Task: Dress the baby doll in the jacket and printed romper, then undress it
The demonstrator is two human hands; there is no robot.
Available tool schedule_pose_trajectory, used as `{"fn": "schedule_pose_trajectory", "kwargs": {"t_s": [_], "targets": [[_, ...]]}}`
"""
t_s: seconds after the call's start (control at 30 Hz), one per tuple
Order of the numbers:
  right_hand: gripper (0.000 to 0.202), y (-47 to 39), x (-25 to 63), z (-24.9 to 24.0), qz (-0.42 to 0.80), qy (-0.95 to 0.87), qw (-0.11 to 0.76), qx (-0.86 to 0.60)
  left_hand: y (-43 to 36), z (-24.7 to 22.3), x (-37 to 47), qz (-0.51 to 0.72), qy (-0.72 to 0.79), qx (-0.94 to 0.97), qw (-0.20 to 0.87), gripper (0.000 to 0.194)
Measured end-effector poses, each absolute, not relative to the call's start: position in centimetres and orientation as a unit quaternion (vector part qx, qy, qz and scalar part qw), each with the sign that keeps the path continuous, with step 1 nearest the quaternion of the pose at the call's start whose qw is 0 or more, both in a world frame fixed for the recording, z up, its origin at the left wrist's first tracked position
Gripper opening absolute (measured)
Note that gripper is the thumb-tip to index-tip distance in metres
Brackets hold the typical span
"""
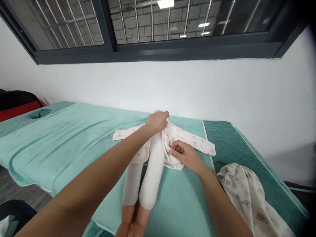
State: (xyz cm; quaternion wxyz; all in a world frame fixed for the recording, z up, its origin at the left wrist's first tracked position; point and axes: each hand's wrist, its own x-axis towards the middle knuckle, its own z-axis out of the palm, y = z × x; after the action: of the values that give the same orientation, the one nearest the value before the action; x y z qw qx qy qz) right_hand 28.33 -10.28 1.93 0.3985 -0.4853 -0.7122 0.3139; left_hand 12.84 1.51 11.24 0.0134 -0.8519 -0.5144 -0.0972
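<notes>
A baby doll lies on its back on the bed, its feet toward me. White cloth covers its body and legs (152, 179), and its bare feet show at the bottom. Beneath and around its upper body is a white printed baby shirt (182, 134), front open and sleeves spread to both sides. My left hand (158, 121) reaches across to the collar, fingers closed at the neck; the doll's head is mostly hidden behind it. My right hand (186, 154) is at the shirt's right front panel, fingers curled and thumb against the fabric edge.
A light green towel (74, 138) covers much of the bed, with a darker green quilted cover (222, 138) at right. A crumpled printed cloth (247, 197) lies beside my right forearm. A white wall and a barred window stand behind. A red and black item (19, 105) is at far left.
</notes>
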Motion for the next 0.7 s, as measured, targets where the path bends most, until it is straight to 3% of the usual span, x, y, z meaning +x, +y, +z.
{"fn": "schedule_pose_trajectory", "kwargs": {"t_s": [0.13, 0.37, 0.53, 0.6, 0.7], "targets": [[0.034, -10.8, 27.3, 1.8, 0.288, -0.775, 0.329, -0.456, 1.8, 10.8, 12.4, -0.115, -0.535, -0.837, 0.007, 0.038], [0.015, -12.7, 25.0, 3.1, 0.386, -0.742, 0.424, -0.347, 2.9, 9.9, 10.9, -0.136, -0.562, -0.816, -0.001, 0.033], [0.019, -12.6, 25.4, 2.6, 0.435, -0.684, 0.465, -0.357, 2.0, 9.3, 9.1, -0.183, -0.579, -0.794, 0.015, 0.028], [0.021, -12.3, 25.8, 2.2, 0.418, -0.662, 0.495, -0.376, 0.7, 8.8, 7.9, -0.259, -0.564, -0.784, 0.001, 0.024], [0.017, -12.2, 25.8, 1.9, 0.286, -0.703, 0.511, -0.403, -2.8, 6.8, 4.9, -0.386, -0.534, -0.750, -0.049, 0.019]]}}
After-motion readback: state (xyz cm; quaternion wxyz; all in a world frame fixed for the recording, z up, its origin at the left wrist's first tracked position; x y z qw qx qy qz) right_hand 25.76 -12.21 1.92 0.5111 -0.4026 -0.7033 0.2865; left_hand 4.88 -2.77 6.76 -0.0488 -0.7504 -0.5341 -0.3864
